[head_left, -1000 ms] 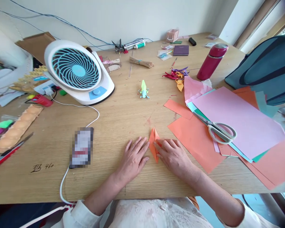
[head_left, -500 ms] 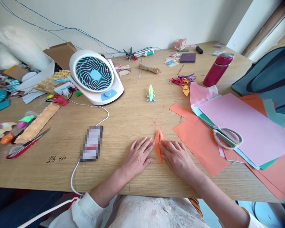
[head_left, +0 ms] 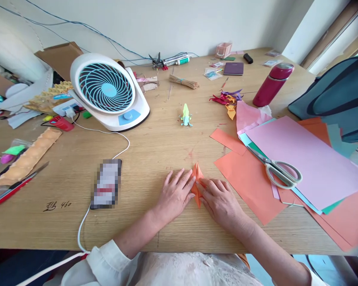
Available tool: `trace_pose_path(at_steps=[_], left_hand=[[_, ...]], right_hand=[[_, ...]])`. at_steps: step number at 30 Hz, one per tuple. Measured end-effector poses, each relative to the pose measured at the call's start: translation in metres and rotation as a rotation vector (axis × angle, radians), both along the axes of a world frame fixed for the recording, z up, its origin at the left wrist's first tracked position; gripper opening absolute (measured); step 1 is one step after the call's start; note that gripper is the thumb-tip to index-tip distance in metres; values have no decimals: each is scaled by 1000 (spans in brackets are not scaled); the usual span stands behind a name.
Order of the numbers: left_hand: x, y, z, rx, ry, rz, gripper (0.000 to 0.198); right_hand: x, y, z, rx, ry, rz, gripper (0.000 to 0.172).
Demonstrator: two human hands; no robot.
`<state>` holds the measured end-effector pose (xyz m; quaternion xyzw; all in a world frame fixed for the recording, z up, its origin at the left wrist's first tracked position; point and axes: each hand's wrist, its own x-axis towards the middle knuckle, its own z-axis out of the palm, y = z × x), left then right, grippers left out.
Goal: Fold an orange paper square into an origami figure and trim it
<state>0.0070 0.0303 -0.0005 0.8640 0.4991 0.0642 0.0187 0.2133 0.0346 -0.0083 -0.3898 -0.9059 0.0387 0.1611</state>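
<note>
Moved since the earlier frame: left hand [head_left: 175, 194], shifted inward, its fingertips now over the left edge of the folded paper [head_left: 199, 173]. Right hand [head_left: 223, 202]: little changed, at the right edge. View swung slightly; the rest lies as it did.

Folded paper: one, orange, on the near part of the surface [head_left: 155, 151], between the hands. Narrow diamond, a slit down the middle of its upper half, points away from and toward the person.

Grip, left: fingers slightly spread, thumb apart, laid on the paper. Grip, right: fingers bent, thumb and forefinger apart, pressing at the edge; neither appears clamped.

Done: several folds, by the look of the layers; both long sides drawn in. Cutting seems past, the scissors [head_left: 282, 174] lying untouched on the pink sheet [head_left: 313, 147], an orange strip [head_left: 228, 141] beside the orange sheet [head_left: 250, 186].

Outstanding: both points flat, none raised; piece not yet released. Number of folds left: cannot be told.

Also held: one small green-and-blue figure [head_left: 185, 116], standing beyond the hands, well apart.
</note>
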Motion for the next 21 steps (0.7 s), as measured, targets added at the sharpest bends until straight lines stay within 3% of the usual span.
trace_pose_path(at_steps=[6,11,13,21], left_hand=[[8,11,9,-72,-212,71,29],[20,31,20,-182,-294,277,18],[26,40,24,-312,-299,335,10],[39,68,28,-367,-306,356,25]], right_hand=[[-1,0,0,14,10,-6,32],[1,1,-3,-20,-10,0,37],[2,0,-4,-23,-10,-1,39],[3,-1,-5,-14,-6,5,43]])
